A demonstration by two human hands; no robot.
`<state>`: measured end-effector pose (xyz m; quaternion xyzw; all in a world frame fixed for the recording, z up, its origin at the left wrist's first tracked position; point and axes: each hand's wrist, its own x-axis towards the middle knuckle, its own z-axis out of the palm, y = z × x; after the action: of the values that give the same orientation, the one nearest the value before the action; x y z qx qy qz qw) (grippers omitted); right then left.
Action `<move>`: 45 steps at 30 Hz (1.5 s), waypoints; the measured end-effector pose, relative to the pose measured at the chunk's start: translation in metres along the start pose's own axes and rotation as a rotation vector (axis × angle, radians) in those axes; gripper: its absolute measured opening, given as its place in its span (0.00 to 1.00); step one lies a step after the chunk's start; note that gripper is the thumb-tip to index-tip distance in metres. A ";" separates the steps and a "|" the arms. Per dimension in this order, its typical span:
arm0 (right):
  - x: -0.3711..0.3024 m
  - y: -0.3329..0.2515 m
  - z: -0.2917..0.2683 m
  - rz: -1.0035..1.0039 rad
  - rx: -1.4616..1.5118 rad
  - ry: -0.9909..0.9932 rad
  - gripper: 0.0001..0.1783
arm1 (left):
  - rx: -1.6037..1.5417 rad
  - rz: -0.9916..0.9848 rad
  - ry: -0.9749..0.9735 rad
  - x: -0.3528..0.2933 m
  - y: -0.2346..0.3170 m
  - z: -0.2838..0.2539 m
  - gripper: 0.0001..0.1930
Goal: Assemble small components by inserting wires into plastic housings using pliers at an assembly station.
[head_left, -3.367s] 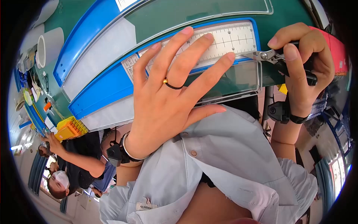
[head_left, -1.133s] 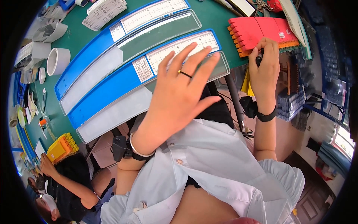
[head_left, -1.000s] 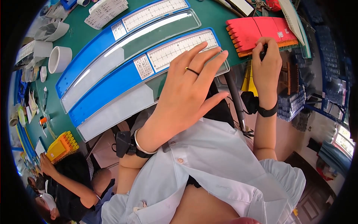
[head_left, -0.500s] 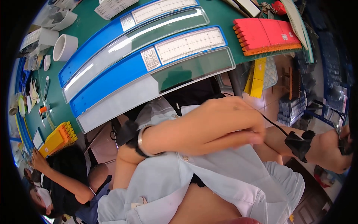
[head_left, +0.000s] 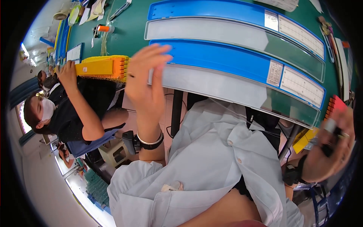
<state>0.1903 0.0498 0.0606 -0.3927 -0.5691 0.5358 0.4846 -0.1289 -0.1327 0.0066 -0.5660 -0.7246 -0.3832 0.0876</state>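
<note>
Two hands, well apart. Left hand: raised at the left end of the near blue case, fingers loose, thumb apart from them, nothing seen in its grasp; contact with the case can't be told. Right hand: off the counter's right front corner, curled about something dark, too blurred to name or call gripped.

Near clear tray runs along the counter's front edge, covering most of it. Far blue case and far clear tray lie behind, roughly parallel. Open green counter left of the cases, up to an orange-capped bottle; only a narrow green strip at their right ends.

Left fingers overlap the near case's left end. Red toothed block partly behind right hand; papers cut off by the top of the view.

Cases: long, shallow, bright blue, bowed by the lens, each with a white ruler panel and label at right. Trays: transparent, whitish on the left portion, green showing through on the right. Co-worker's hand on a yellow toothed bundle, counter's front edge, left.
</note>
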 end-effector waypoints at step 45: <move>0.009 0.041 0.078 0.588 0.008 -0.771 0.05 | -0.173 -0.522 0.353 -0.030 -0.048 0.010 0.15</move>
<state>0.1094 0.0453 0.0245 -0.3079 -0.5702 0.7586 0.0679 -0.1586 -0.1520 -0.0390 -0.2914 -0.7837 -0.5450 0.0622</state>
